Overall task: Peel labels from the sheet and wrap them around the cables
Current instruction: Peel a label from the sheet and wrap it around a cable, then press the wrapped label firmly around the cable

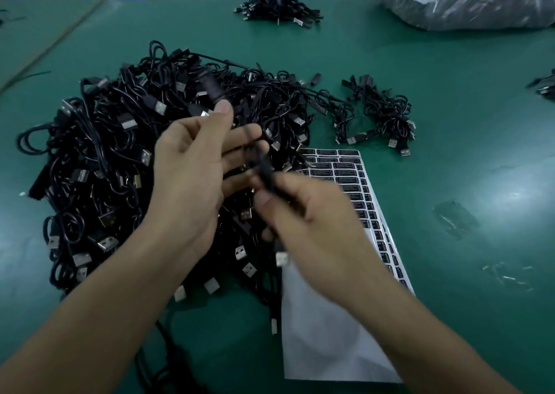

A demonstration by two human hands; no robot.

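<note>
Our right grip (318, 228) was pinched round a thin black cable (261, 162), thumb over curled fingers, though blur softened the detail. Our left grip (189, 168) stood palm inward with its fingers nearly straight and the thumb raised beside the cable's upper end, and we could not tell whether it truly pinched there. Both were held above the near right edge of the pile of cables (99, 153) on the green surface (450, 123), with the forearms converging from the near side. The label sheet (357, 183) lay flat just right of the pile, partly hidden under the right grip, its near part bare backing. We judged the cable light, limp and smooth-jacketed, so it would sag and twist unless taken at two close points with a short taut span between. The labels looked thin and sticky, best lifted by a corner.
</note>
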